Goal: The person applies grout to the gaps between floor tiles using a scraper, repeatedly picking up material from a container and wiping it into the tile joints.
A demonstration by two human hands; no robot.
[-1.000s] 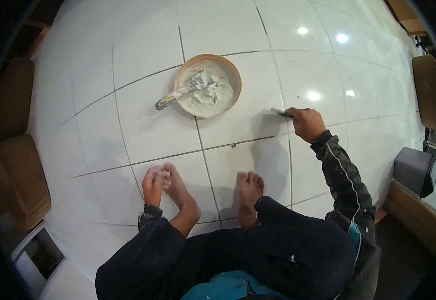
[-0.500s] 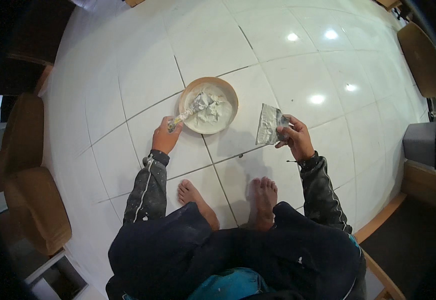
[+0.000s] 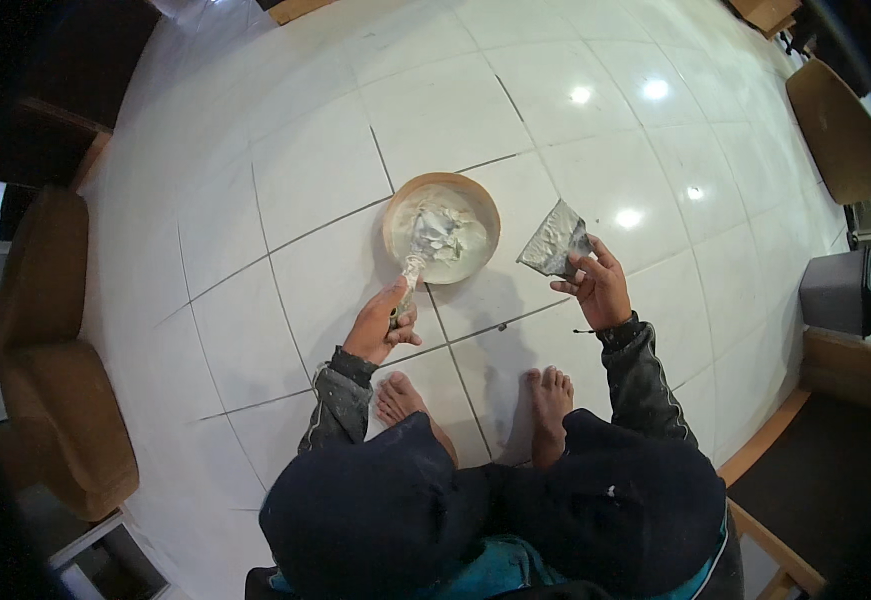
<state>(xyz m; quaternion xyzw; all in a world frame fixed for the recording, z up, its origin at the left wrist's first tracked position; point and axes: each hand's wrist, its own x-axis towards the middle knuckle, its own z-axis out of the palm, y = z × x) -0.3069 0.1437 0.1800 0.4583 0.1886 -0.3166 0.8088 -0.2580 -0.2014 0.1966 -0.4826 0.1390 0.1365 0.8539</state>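
Note:
My left hand (image 3: 381, 322) is closed around the handle of a putty knife (image 3: 413, 270), which is smeared with white paste. Its far end rests in the white putty (image 3: 461, 238) inside a round tan bowl (image 3: 493, 210) on the floor. To the right of the bowl, my right hand (image 3: 601, 288) pinches a flat grey scraper plate (image 3: 554, 240) by its near right edge. White putty coats much of the plate's upper face, and it is held tilted above the tiles.
My bare feet (image 3: 553, 395) stand on the white tiled floor (image 3: 336, 160) just behind the bowl. Brown padded seats (image 3: 66, 420) line the left side. At the right are a brown chair (image 3: 841, 130), a dark grey box (image 3: 841, 290) and a wood-edged piece of furniture (image 3: 771, 435).
My left hand has come nearer to me and right, swinging the putty knife's handle toward me, its end still in the putty. My right hand has turned the plate to a more slanted angle.

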